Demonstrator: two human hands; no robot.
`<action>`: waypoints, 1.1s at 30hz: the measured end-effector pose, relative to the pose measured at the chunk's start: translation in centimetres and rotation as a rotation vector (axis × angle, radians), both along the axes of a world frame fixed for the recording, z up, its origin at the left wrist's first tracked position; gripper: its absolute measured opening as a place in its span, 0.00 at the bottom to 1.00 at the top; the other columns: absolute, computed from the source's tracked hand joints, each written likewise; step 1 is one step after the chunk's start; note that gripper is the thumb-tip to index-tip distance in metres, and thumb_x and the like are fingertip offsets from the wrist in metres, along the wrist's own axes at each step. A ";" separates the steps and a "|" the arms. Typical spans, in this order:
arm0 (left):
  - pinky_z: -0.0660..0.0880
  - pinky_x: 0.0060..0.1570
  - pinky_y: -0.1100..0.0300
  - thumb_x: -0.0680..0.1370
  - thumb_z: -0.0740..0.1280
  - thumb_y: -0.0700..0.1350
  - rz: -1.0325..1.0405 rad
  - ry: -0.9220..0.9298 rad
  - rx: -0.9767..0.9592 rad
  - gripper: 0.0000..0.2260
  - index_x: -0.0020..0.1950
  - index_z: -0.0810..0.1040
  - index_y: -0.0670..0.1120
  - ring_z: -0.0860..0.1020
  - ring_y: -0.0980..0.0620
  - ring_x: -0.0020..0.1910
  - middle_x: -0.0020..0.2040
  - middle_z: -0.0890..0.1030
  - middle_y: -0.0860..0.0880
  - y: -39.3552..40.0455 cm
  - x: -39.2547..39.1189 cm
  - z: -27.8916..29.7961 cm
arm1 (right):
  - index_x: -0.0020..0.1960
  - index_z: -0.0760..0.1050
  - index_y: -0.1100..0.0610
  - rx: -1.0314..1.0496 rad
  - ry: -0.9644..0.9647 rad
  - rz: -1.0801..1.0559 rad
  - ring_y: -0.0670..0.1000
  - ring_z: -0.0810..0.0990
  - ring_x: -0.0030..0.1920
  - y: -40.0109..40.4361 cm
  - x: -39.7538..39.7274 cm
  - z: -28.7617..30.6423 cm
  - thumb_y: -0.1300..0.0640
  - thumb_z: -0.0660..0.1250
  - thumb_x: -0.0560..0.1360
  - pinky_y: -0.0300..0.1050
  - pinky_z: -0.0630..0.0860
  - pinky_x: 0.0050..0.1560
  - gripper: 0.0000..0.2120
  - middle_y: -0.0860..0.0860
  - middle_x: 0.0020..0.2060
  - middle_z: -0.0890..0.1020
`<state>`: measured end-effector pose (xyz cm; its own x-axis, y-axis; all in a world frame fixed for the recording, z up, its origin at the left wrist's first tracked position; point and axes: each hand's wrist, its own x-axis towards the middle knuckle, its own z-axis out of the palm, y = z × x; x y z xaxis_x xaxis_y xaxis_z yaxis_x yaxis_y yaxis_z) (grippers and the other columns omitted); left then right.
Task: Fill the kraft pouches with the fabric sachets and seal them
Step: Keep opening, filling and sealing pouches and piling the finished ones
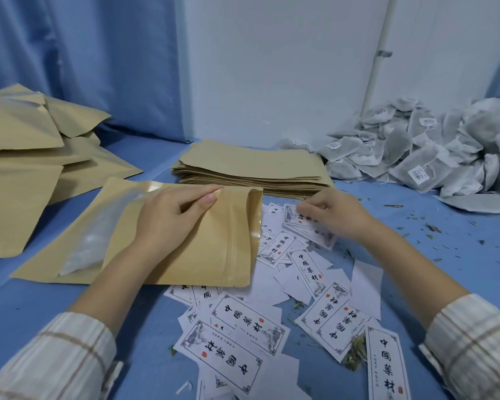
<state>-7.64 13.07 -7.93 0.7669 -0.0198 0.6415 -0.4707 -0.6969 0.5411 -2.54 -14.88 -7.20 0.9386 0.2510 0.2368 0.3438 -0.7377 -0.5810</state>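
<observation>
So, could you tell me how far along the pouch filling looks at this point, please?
Done: a pile of bulging pouches sits far left. In hand: the left hand pinches the mouth of a pouch with something white behind its window, while the right hand picks at the printed labels. Left: a stack of flat pouches and a large heap of sachets.

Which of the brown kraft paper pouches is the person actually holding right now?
The brown kraft paper pouch with a clear window at centre, pinched by the left hand; the flat stack behind and pile at left lie untouched.
</observation>
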 end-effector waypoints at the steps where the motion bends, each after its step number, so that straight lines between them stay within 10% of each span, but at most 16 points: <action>1: 0.68 0.52 0.73 0.77 0.65 0.52 -0.001 -0.005 -0.001 0.09 0.54 0.78 0.67 0.74 0.69 0.54 0.51 0.80 0.67 0.0 0.0 0.0 | 0.39 0.83 0.53 -0.042 -0.071 -0.015 0.50 0.74 0.39 0.0 0.1 0.2 0.50 0.65 0.76 0.36 0.65 0.36 0.12 0.48 0.32 0.76; 8: 0.67 0.51 0.74 0.77 0.65 0.52 -0.002 -0.023 0.009 0.09 0.54 0.77 0.67 0.74 0.69 0.54 0.50 0.79 0.69 0.0 -0.2 0.2 | 0.42 0.82 0.45 0.035 -0.045 0.034 0.36 0.73 0.30 0.6 -0.2 0.6 0.51 0.65 0.76 0.26 0.67 0.30 0.08 0.36 0.32 0.79; 14: 0.66 0.49 0.78 0.77 0.65 0.52 -0.026 -0.027 -0.009 0.10 0.53 0.77 0.68 0.73 0.73 0.51 0.49 0.78 0.70 0.1 -0.3 0.2 | 0.68 0.69 0.55 -0.485 0.156 0.031 0.52 0.63 0.68 -0.9 0.4 -1.3 0.54 0.59 0.79 0.45 0.61 0.67 0.19 0.51 0.67 0.68; 26: 0.66 0.48 0.79 0.77 0.65 0.52 0.000 -0.024 0.010 0.10 0.53 0.76 0.69 0.73 0.73 0.51 0.48 0.78 0.72 0.0 -0.2 0.1 | 0.26 0.74 0.44 -0.021 0.050 -0.117 0.44 0.68 0.29 -1.7 0.1 -0.3 0.44 0.69 0.72 0.34 0.61 0.26 0.16 0.43 0.26 0.69; 33: 0.66 0.49 0.77 0.78 0.65 0.51 0.009 0.000 -0.006 0.10 0.56 0.79 0.62 0.74 0.69 0.53 0.51 0.80 0.65 0.0 -0.4 0.3 | 0.43 0.79 0.65 0.269 0.480 0.204 0.51 0.74 0.33 1.2 -2.4 1.7 0.54 0.65 0.76 0.38 0.70 0.34 0.14 0.53 0.33 0.78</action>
<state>-8.01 13.03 -7.62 0.7671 -0.0088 0.6415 -0.4640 -0.6982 0.5453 -4.95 -13.68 -5.46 0.8957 0.4277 -0.1220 0.1158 -0.4891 -0.8645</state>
